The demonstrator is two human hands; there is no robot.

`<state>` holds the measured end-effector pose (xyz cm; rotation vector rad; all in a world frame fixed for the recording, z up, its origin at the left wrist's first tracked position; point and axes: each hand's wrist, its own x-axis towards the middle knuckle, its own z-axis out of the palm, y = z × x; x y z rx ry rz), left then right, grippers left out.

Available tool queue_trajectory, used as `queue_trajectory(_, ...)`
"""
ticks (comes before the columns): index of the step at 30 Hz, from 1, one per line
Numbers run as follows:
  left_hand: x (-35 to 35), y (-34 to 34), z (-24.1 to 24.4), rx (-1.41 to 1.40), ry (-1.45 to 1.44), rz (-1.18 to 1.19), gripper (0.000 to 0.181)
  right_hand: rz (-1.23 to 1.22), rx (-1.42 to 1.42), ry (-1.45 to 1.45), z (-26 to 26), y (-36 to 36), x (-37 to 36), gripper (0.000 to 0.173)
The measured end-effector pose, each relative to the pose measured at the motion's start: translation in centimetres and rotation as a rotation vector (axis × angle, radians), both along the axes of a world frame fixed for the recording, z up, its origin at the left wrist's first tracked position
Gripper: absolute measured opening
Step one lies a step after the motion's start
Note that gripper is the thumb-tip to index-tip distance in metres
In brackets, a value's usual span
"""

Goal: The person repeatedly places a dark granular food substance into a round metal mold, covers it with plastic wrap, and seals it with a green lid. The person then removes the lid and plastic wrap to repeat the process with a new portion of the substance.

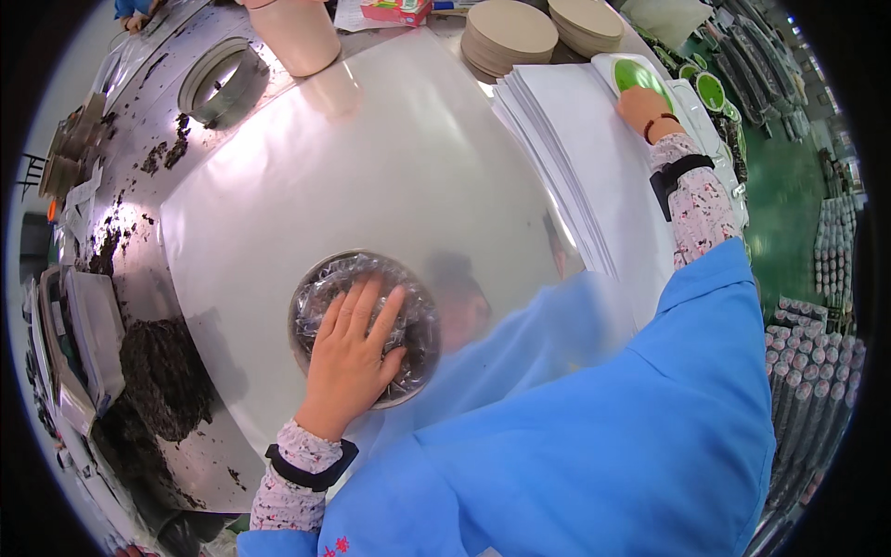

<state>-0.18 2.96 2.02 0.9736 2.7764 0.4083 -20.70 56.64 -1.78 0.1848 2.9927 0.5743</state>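
My left hand lies flat, fingers apart, on crumpled clear plastic film inside a round metal ring. Dark material shows through the film. The ring stands on a large glossy sheet that covers the middle of the work surface. At the upper right my right hand touches a round green label on white packaging, just beyond a stack of white sheets. Its fingertips are partly hidden, so whether it grips the label cannot be told.
A second metal ring, a beige cylindrical container and stacks of round cardboard discs stand at the back. Dark dried material lies in a heap at the left, beside a plastic tray. Another person's hand shows far upper left.
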Motion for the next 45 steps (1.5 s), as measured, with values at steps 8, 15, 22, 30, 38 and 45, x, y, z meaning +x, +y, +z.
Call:
queue_trajectory(8, -0.3, -1.0, -1.5, 0.350, -0.019, 0.071, 0.052, 0.053, -0.066, 0.364, 2.2, 1.2, 1.8, 0.026)
queue_trajectory(15, 2.1, -2.6, -0.2, 0.275, 0.270, 0.081, 0.018, 0.731, -1.034, 0.591, 5.9, -31.3, 20.7, 0.028)
queue_trajectory(22, 4.9, -4.3, -0.3, 0.408, 0.214, 0.182, 0.030, 1.002, -0.782, 0.291, 2.9, -34.1, 23.9, 0.038)
queue_trajectory(30, 4.7, -4.9, -0.8, 0.474, 0.242, 0.147, 0.037, 0.930, -0.741, -0.188, 9.2, -35.6, 21.9, 0.054)
queue_trajectory(38, 6.1, -5.6, -4.7, 0.939, 0.184, 0.467, 0.032, 1.049, -0.705, 0.009, 3.8, -40.0, 19.0, 0.055)
queue_trajectory(45, 6.2, -3.4, -6.0, 1.048, 0.096, 0.857, 0.046, 1.070, -0.825, -0.003, 0.5, -43.2, 22.5, 0.050)
